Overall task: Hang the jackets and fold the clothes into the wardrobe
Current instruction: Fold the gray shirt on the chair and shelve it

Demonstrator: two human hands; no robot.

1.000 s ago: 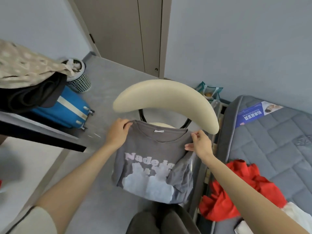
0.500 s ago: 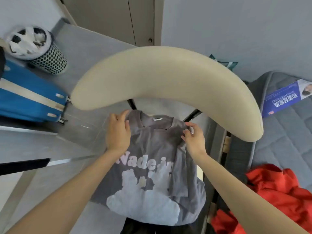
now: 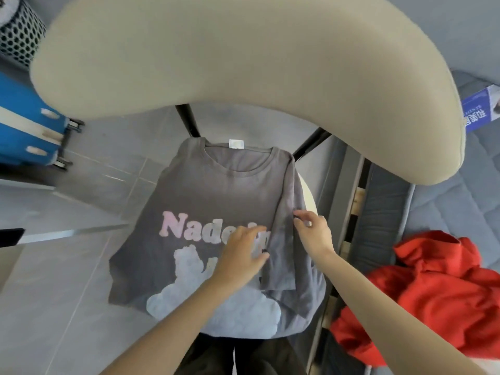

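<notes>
1. T-shirt (image 3: pixel 205 190), grey: spread on the seat of the chair (image 3: pixel 243 63).
2. Left hand (image 3: pixel 240 255): flat on its print, fingers straight.
3. Right hand (image 3: pixel 315 234): pinches the turned-in sleeve.
4. Step: we judge folding begun; next we need the other side turned in squarely.

Def a bedroom in someone's home imo: bare quilted mattress (image 3: pixel 446 209), blue suitcase (image 3: pixel 24 125) on the tile floor (image 3: pixel 54 266), red clothes (image 3: pixel 433 288) dumped on the bed, mesh bin (image 3: pixel 19 36) nearby.
</notes>
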